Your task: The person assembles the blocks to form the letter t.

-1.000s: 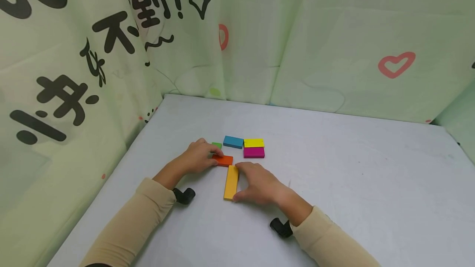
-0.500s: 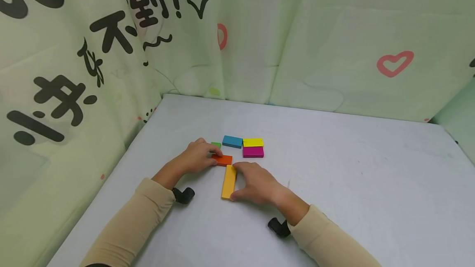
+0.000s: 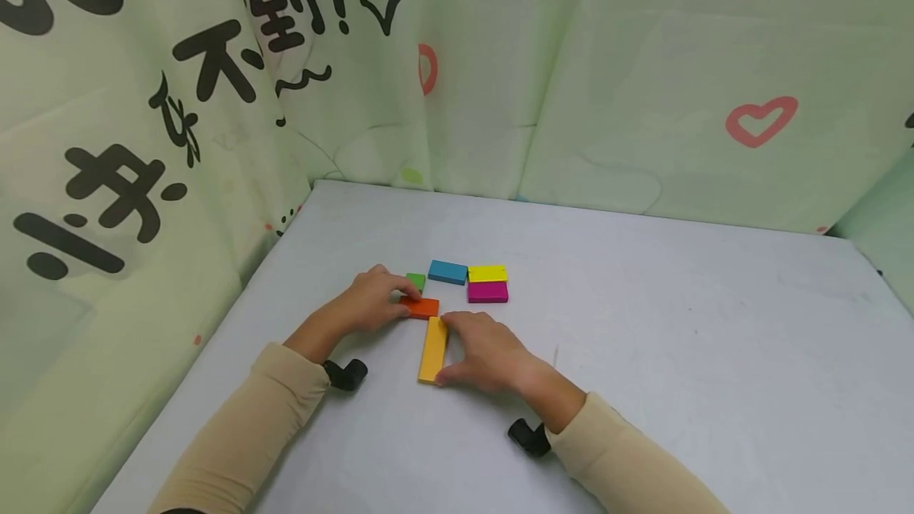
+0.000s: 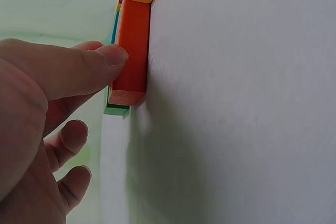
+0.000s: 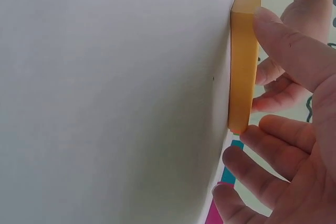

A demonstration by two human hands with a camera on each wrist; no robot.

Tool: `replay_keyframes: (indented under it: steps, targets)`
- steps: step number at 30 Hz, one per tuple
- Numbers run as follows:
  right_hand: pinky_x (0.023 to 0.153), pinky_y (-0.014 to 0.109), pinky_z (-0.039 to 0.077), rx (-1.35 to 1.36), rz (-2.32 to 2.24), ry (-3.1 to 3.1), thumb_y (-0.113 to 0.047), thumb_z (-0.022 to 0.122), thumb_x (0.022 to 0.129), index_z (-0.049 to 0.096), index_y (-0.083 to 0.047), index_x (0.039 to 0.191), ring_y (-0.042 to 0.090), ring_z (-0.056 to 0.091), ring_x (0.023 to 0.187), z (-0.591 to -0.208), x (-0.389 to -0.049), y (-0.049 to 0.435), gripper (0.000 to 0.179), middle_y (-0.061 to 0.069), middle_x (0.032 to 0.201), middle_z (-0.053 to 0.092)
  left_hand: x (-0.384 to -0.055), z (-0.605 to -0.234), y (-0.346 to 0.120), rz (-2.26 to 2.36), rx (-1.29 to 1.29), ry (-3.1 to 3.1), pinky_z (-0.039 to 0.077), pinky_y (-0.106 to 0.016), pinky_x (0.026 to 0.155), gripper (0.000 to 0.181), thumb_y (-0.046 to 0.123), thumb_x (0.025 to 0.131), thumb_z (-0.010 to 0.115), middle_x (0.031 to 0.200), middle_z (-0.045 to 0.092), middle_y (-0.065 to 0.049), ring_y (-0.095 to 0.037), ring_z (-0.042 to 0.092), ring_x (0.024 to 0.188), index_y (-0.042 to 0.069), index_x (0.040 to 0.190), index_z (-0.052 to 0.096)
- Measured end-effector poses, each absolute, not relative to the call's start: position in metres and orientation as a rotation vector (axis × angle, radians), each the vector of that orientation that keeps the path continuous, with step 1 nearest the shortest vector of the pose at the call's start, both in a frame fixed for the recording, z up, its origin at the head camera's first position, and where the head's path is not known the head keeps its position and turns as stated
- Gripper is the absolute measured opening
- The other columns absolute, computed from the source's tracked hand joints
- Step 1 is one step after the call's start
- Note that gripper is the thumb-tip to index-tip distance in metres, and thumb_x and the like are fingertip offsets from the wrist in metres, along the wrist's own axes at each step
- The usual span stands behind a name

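In the head view my left hand (image 3: 371,300) pinches the orange block (image 3: 423,308), which lies flat. The left wrist view has the thumb on its near side, with the index finger mostly hidden behind. My right hand (image 3: 488,351) holds the long amber block (image 3: 432,351) lengthwise, thumb at the near end and a fingertip at the far end. The amber block's far end touches the orange block, or nearly so. Just behind the orange block lies a green block (image 3: 415,282), partly covered by my left hand.
A blue block (image 3: 448,273) lies beyond the hands, its right end against a yellow block (image 3: 488,274). A magenta block (image 3: 488,292) sits directly in front of the yellow one. A printed curtain (image 3: 643,86) borders the white table (image 3: 678,355) at the back and left.
Both hands have shifted slightly left, bringing the orange and amber blocks along together. More of the green block now shows. The blue, yellow and magenta blocks stay put.
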State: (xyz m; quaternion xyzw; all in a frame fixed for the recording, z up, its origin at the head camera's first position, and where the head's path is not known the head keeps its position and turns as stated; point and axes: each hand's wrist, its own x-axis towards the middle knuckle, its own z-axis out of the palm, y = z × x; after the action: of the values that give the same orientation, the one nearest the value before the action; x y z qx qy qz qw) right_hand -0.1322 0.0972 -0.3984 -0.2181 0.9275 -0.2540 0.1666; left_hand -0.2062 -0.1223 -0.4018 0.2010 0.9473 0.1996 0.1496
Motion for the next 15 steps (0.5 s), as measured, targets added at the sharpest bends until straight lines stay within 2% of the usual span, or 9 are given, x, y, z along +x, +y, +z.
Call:
replay_keyframes:
  steps: [9,15]
  targets:
    - [0.108,0.049,0.040,-0.604,-0.697,2.642,-0.037,0.085,0.080,0.048,-0.006,0.146,0.030,0.045,0.133,-0.3970,-0.1309,0.0914,0.082,0.008,0.144,0.052,-0.2040,-0.4013,-0.1256,0.582,0.542,2.717,0.042,-0.035,0.080,0.021,0.018,0.093,0.073,0.104,0.064,0.002,-0.023,0.046,0.100,0.020,0.114,0.075]
    - [0.108,0.049,0.040,-0.613,-0.678,2.651,-0.038,0.085,0.080,0.048,-0.005,0.146,0.030,0.045,0.133,-0.3956,-0.1315,0.0897,0.082,0.009,0.144,0.053,-0.2043,-0.4004,-0.1260,0.597,0.573,2.725,0.042,-0.038,0.085,0.020,0.017,0.093,0.073,0.108,0.066,0.001,-0.024,0.046,0.106,0.018,0.114,0.075]
